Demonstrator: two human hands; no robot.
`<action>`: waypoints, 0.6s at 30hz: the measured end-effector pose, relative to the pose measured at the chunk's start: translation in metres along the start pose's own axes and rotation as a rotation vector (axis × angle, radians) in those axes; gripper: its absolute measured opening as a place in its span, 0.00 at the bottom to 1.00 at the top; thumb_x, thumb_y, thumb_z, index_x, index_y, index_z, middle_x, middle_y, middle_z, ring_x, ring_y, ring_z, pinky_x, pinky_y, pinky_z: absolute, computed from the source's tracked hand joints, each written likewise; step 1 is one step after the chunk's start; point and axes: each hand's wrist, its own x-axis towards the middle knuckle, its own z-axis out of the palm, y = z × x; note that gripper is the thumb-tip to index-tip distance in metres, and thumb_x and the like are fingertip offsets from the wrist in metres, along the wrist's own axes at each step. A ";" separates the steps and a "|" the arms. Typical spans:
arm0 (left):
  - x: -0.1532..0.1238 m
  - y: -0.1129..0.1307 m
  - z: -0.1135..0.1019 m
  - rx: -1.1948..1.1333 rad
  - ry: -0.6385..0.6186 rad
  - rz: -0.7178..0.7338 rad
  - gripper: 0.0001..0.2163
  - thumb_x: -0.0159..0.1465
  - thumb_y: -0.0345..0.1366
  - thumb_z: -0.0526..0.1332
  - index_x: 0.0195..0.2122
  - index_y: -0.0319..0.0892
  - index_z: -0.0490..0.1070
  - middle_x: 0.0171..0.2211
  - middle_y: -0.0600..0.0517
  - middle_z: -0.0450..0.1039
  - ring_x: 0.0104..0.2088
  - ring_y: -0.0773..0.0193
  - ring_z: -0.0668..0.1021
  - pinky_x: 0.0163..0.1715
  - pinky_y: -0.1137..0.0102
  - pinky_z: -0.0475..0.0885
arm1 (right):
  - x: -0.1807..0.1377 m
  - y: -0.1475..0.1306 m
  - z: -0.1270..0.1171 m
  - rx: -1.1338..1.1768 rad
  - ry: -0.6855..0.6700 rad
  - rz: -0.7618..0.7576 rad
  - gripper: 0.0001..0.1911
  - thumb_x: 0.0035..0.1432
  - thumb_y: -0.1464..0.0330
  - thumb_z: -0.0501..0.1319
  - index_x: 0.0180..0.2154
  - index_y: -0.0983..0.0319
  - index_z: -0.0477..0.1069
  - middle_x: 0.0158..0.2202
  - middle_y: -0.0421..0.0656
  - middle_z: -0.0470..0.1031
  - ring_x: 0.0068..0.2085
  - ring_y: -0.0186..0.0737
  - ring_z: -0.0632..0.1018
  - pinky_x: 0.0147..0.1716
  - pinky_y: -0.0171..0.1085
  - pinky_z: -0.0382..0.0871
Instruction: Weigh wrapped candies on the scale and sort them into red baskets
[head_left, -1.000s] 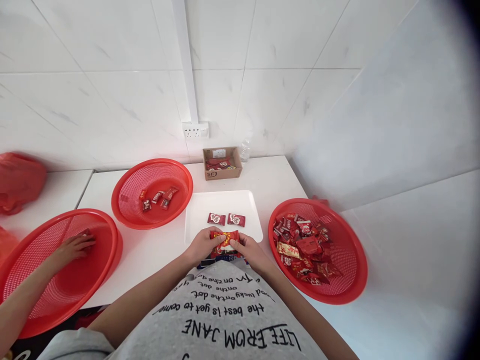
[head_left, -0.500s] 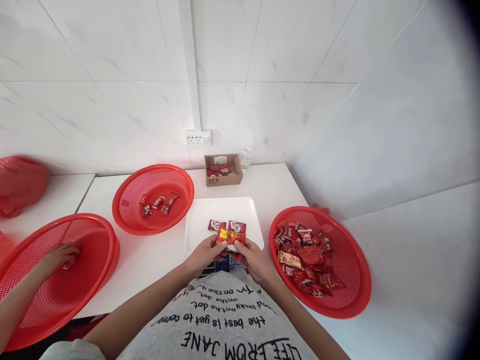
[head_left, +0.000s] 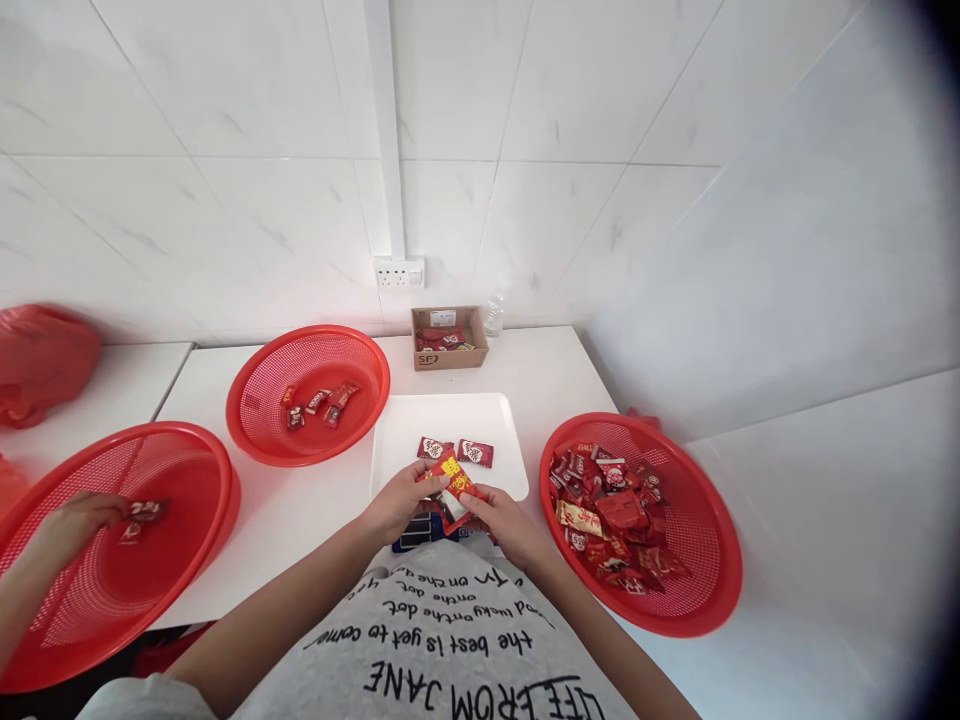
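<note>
Between my two hands is a small bunch of wrapped snack packets (head_left: 454,480), the top one red with yellow lettering. My left hand (head_left: 397,508) pinches its left side, and my right hand (head_left: 501,515) grips the lower right edge. A white and dark packet shows under the red one; the exact number is hidden. Just beyond lies a white tray (head_left: 405,412) with two dark red packets, the left one (head_left: 433,447) partly covered and the right one (head_left: 476,453) flat. Below my hands, a blue keypad device (head_left: 420,533) shows in part.
A red basket (head_left: 724,560) heaped with wrapped snacks stands at right. Another red basket (head_left: 259,440) with several packets is back left. A co-worker's hand (head_left: 82,520) reaches into a near-left basket (head_left: 214,470). A cardboard box (head_left: 450,358) of packets sits by the wall.
The packets in my hands have turned from level to slanted, showing the white and dark one beneath. The co-worker's hand has shifted left, and packets now show in that basket.
</note>
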 end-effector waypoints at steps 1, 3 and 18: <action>0.000 0.000 0.000 0.002 0.009 -0.006 0.17 0.49 0.41 0.67 0.38 0.40 0.67 0.34 0.50 0.73 0.31 0.66 0.75 0.34 0.69 0.69 | 0.000 0.000 -0.001 -0.049 0.006 0.007 0.18 0.49 0.55 0.60 0.35 0.62 0.71 0.32 0.42 0.73 0.34 0.38 0.72 0.35 0.37 0.67; 0.000 0.001 -0.001 0.042 0.009 -0.018 0.17 0.48 0.40 0.68 0.37 0.40 0.67 0.31 0.52 0.73 0.29 0.66 0.75 0.33 0.69 0.68 | 0.000 -0.002 -0.001 -0.121 0.025 -0.004 0.19 0.49 0.53 0.59 0.34 0.62 0.70 0.31 0.41 0.72 0.32 0.36 0.71 0.32 0.36 0.66; 0.001 -0.009 0.004 0.095 -0.001 -0.012 0.17 0.49 0.42 0.66 0.36 0.38 0.68 0.33 0.49 0.73 0.34 0.63 0.75 0.37 0.67 0.67 | 0.001 -0.003 0.005 -0.272 0.199 -0.117 0.20 0.51 0.50 0.54 0.29 0.62 0.66 0.26 0.39 0.69 0.29 0.36 0.69 0.30 0.35 0.64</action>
